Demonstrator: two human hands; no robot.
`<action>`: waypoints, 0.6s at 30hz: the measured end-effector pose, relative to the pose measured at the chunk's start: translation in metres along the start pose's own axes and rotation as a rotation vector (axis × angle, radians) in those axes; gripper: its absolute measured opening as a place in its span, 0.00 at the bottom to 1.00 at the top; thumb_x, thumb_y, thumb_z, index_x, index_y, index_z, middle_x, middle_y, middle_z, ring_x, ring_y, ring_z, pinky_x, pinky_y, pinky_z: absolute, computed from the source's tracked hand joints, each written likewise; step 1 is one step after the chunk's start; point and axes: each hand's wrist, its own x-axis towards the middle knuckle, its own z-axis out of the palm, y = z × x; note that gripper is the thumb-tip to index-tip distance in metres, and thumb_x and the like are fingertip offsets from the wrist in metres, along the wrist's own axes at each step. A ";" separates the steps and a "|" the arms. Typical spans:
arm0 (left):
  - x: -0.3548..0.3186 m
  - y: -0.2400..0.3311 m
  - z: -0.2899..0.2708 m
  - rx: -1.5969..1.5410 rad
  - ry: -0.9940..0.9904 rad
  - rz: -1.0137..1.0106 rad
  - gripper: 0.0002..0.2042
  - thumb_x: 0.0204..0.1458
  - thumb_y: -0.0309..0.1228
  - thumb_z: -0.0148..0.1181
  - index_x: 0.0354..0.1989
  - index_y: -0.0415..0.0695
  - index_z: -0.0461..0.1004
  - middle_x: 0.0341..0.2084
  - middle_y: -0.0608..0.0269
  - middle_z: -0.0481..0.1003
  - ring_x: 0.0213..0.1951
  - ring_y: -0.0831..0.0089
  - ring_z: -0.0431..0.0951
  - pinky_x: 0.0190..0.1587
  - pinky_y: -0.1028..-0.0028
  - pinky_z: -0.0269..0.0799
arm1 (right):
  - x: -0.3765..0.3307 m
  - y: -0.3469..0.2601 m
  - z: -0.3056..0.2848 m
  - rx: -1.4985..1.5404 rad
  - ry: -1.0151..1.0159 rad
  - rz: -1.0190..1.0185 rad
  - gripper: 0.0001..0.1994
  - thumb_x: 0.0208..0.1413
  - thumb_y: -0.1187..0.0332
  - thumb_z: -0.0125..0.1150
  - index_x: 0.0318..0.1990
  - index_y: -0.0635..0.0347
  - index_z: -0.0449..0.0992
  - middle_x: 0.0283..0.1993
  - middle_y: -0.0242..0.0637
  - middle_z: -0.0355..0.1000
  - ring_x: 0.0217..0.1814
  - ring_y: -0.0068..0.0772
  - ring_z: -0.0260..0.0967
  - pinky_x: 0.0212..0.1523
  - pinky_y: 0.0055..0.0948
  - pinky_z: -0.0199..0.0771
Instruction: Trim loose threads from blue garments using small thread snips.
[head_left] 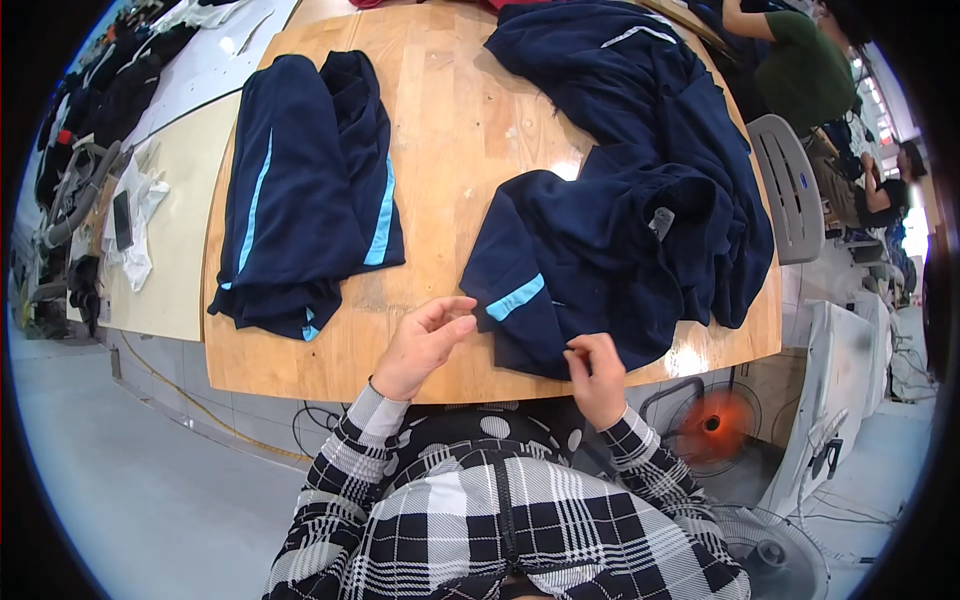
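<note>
A dark navy garment [600, 250] with a light blue stripe lies crumpled at the table's near right, its waist-like opening facing right. At its near edge, the fingers of my right hand [598, 380] are closed in a pinch on the cloth. My left hand [420, 345] is just left of the striped corner, thumb and fingers curved and apart, with nothing visible between them. To the left lies a second navy garment pile [300, 190], laid lengthwise, with light blue stripes down it.
More navy cloth [620, 80] is heaped at the table's far right. The wooden table [440, 130] has a curved near edge in front of me. A grey chair [790, 190] stands at its right, a fan [712, 424] below. Other people [810, 70] are at the far right.
</note>
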 end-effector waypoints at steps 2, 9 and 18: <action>0.000 0.003 -0.004 -0.030 0.020 0.026 0.13 0.55 0.30 0.58 0.47 0.39 0.71 0.22 0.76 0.68 0.17 0.91 0.58 0.18 0.88 0.51 | 0.003 0.010 -0.005 0.217 0.222 0.217 0.08 0.52 0.78 0.57 0.40 0.61 0.69 0.31 0.32 0.64 0.31 0.22 0.62 0.33 0.19 0.64; 0.008 0.006 -0.009 -0.040 0.076 0.024 0.10 0.55 0.28 0.57 0.45 0.40 0.72 0.21 0.76 0.65 0.17 0.91 0.57 0.18 0.87 0.51 | -0.006 0.046 -0.005 0.269 0.425 0.446 0.06 0.56 0.75 0.55 0.42 0.61 0.70 0.29 0.31 0.68 0.26 0.21 0.62 0.28 0.19 0.62; 0.052 -0.022 0.001 0.906 0.050 0.627 0.08 0.48 0.21 0.58 0.37 0.39 0.74 0.30 0.65 0.69 0.25 0.81 0.67 0.28 0.80 0.64 | 0.000 0.026 0.020 -0.296 0.159 0.069 0.24 0.44 0.65 0.67 0.50 0.62 0.70 0.49 0.42 0.65 0.58 0.45 0.57 0.60 0.47 0.51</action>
